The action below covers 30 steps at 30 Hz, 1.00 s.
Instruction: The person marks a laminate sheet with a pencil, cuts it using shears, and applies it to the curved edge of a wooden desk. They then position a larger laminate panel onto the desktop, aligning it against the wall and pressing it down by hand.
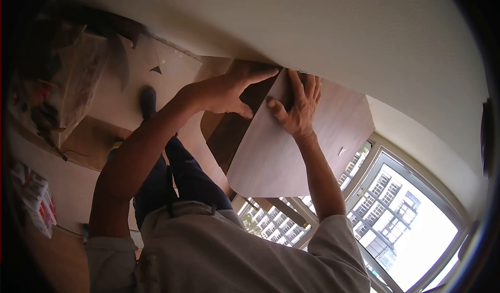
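Right hand (299, 108) is flat and spread on the pale laminate sheet (271, 157), likely pinning it in place. Left hand (229, 92), grip loose and apart, presses the sheet's top corner onto the dark panel (229, 131), seemingly lining up edges. Beyond, a window (411, 215).

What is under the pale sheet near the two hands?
A dark brown board shows at one edge of the pale sheet and seems to run under it. The right hand lies flat on the sheet. The rest underneath is covered.
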### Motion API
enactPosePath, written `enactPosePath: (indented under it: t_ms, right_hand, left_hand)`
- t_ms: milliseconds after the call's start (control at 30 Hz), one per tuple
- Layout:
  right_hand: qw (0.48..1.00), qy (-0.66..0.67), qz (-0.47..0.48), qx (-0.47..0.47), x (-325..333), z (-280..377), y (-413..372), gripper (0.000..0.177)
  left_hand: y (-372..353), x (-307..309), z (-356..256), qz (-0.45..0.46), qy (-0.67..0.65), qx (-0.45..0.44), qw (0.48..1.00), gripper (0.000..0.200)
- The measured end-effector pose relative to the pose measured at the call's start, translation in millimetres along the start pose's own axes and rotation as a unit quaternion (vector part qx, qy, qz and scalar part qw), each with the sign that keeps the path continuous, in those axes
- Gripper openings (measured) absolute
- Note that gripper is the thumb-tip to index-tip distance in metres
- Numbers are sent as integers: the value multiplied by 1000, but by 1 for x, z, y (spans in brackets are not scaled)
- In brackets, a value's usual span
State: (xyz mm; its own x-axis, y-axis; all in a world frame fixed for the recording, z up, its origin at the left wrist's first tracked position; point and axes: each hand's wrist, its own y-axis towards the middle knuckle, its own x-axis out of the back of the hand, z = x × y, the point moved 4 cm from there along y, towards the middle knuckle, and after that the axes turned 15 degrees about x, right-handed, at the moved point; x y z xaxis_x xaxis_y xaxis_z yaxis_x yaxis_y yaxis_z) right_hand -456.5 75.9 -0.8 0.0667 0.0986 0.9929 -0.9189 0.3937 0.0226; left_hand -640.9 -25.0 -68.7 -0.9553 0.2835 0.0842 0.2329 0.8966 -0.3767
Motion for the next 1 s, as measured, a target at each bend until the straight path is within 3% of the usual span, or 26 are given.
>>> enactPosePath:
  t_ms: [67,200,600,867,1000]
  right_hand:
    - [1000,-1,10,-3,0,-2,-1,99]
    - [1000,-4,1,3,0,-2,-2,94]
    - [1000,14,-2,-11,-1,0,-3,95]
    - [1000,1,2,-7,-4,-1,-2,95]
    - [1000,0,0,0,-4,-3,-1,95]
  left_hand:
    - [2,0,-2,-25,4,-39,999,111]
    - [0,-1,-6,16,0,14,1000,115]
    - [-2,2,-6,-12,39,-20,999,112]
    - [-16,-5,3,-18,-42,-10,999,81]
    - [-23,-6,0,-54,-50,-26,997,76]
